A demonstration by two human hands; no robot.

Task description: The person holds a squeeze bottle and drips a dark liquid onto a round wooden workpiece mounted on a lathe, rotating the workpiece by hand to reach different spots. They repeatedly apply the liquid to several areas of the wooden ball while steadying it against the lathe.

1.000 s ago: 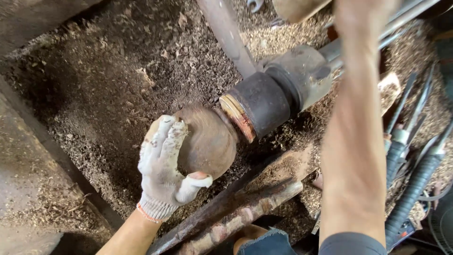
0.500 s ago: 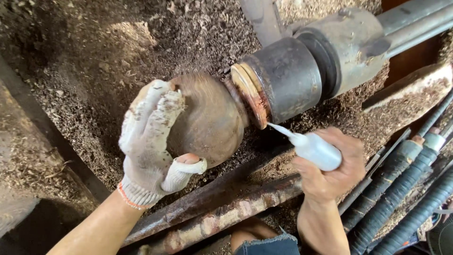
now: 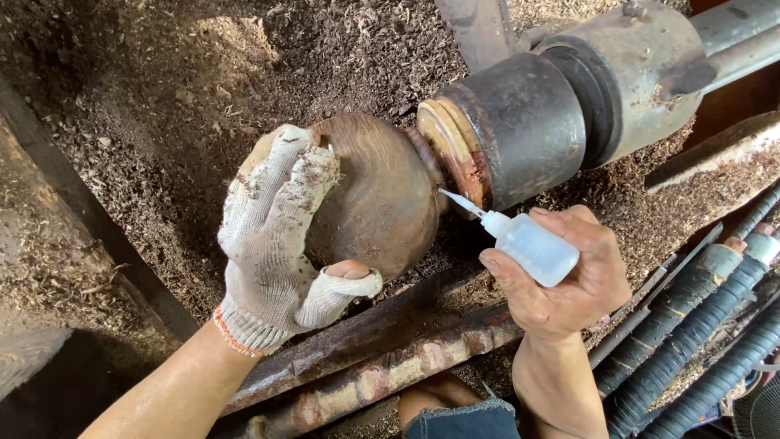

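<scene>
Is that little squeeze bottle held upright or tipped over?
Tipped. The squeeze bottle lies nearly sideways in the right hand, its nozzle pointing up-left at the joint between the wooden bowl and the chuck.

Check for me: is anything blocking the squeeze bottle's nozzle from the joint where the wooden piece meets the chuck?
Nothing visible. The squeeze bottle in the right hand points straight at the joint; the gloved left hand cups the wooden piece's far side.

Gloved left hand (image 3: 280, 244) cupping round wooden piece (image 3: 378, 191) on lathe chuck (image 3: 508, 126), right hand (image 3: 569, 280) squeezing small bottle (image 3: 528, 244), probably glue, nozzle at the joint
</scene>
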